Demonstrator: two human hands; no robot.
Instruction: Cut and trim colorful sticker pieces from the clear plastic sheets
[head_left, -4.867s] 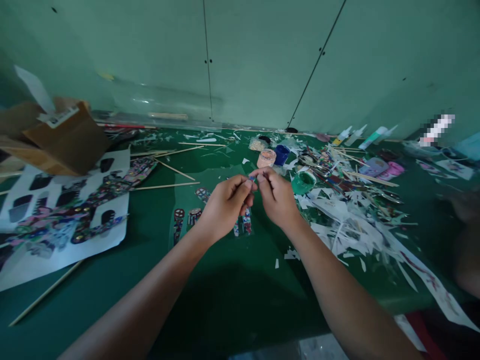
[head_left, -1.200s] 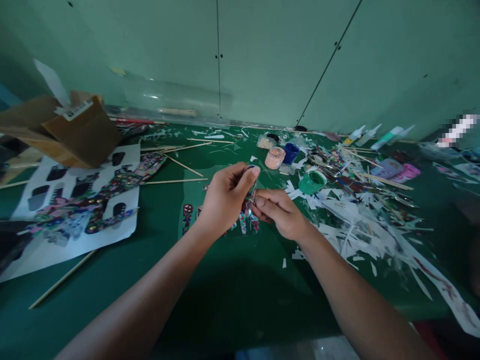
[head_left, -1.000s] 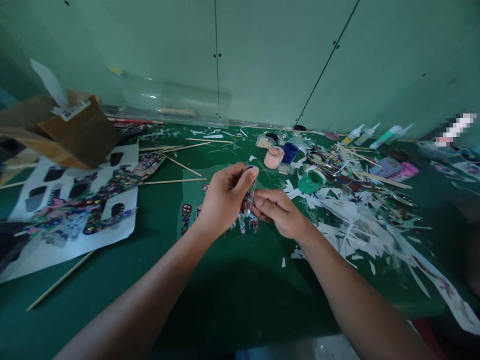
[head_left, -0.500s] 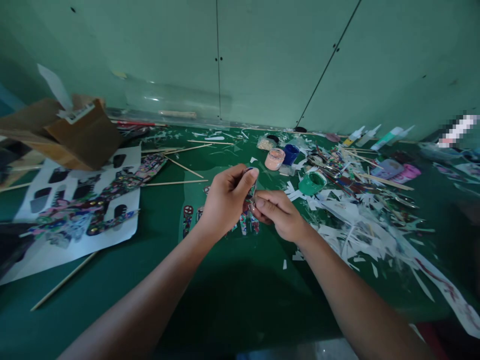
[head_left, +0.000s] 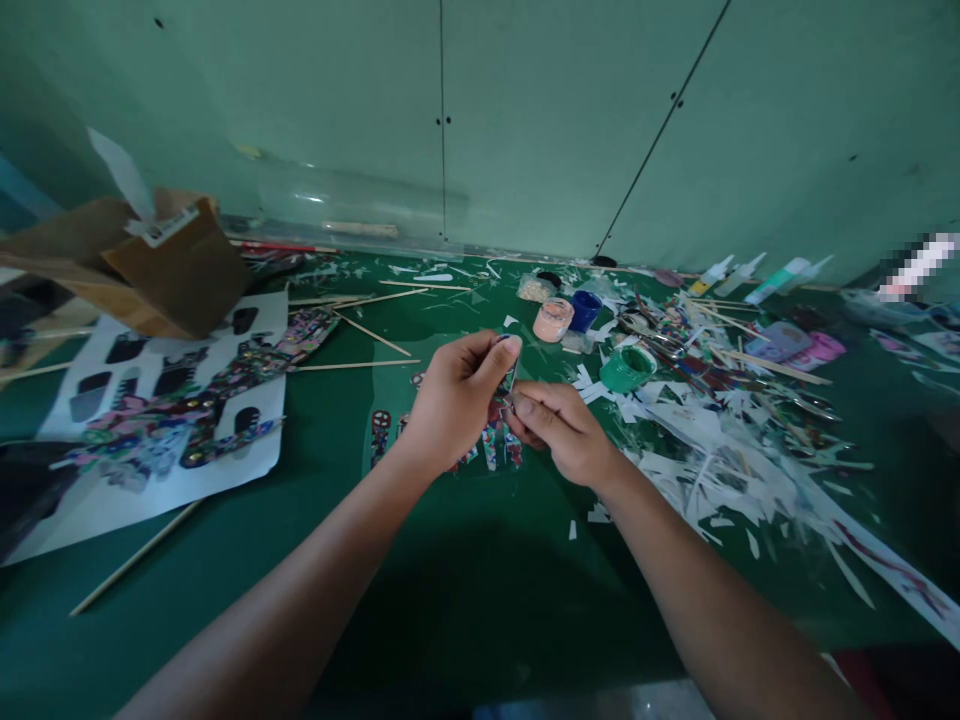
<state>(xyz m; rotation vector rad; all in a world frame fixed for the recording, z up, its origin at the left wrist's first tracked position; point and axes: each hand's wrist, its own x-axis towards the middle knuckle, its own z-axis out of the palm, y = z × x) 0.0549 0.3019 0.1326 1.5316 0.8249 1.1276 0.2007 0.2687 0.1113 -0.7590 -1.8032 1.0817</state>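
Observation:
My left hand (head_left: 459, 400) is closed over the middle of the table, pinching a small, flat, multicoloured piece (head_left: 508, 380) between thumb and fingers. Close against its lower end is my right hand (head_left: 564, 430), fingers pressed together. Whatever those fingertips grip is tiny and mostly hidden; I cannot make out its kind. Beneath both hands lies a clear plastic sheet (head_left: 420, 345) bearing several patterned strips (head_left: 491, 445), partly covered by my left hand and wrist.
Paint jars in peach (head_left: 553, 320), blue (head_left: 585, 310) and green (head_left: 628, 368) stand right of centre. White paper scraps (head_left: 697, 480) spread beyond them. At left are a cardboard box (head_left: 172, 270), a white sheet (head_left: 247, 465) with patterned pieces, and wooden sticks (head_left: 139, 558).
The view has shifted slightly, so everything sits a little further right. More of the multicoloured piece's face shows between my hands. Both hands keep nearly the same pose.

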